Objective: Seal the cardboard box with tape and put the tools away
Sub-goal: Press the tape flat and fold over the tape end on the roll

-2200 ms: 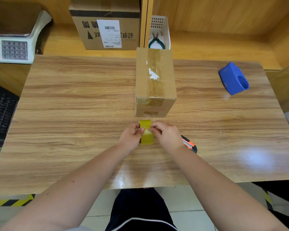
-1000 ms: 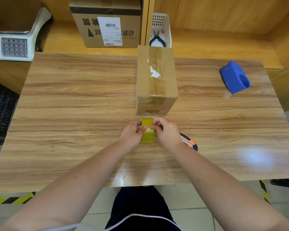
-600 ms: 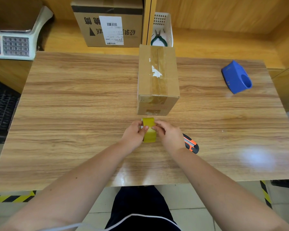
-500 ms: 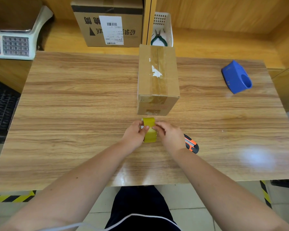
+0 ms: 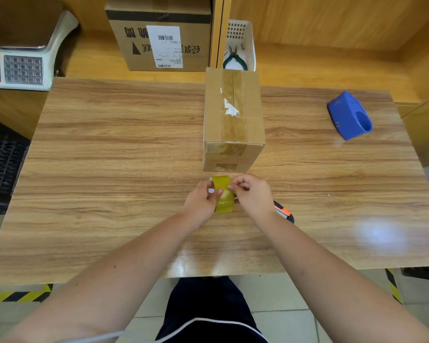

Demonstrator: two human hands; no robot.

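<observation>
Head view shows our left hand (image 5: 200, 201) and right hand (image 5: 252, 193) pinching the light, stiff, slippery tape roll (image 5: 223, 194) before the cardboard box (image 5: 233, 120); we'd grip its flat sides.

box (image 5: 233, 115): brown cardboard, flaps shut, old tape strip down the seam, mid-table toward back edge
tape roll (image 5: 223, 194): yellowish, on edge, just in front of the box
cutter (image 5: 284, 214): orange-black, flat, toward front edge

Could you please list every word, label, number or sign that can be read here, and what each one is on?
Large cardboard box on the shelf: big upside-down Chinese characters, not reliably readable.
White shipping label on it: barcodes and fine print, too small to read.
Scale: keypad and displays, too blurred to read.
Blue tape dispenser: tiny mark, illegible.
Small box: faint red print on its front, unreadable.
</observation>
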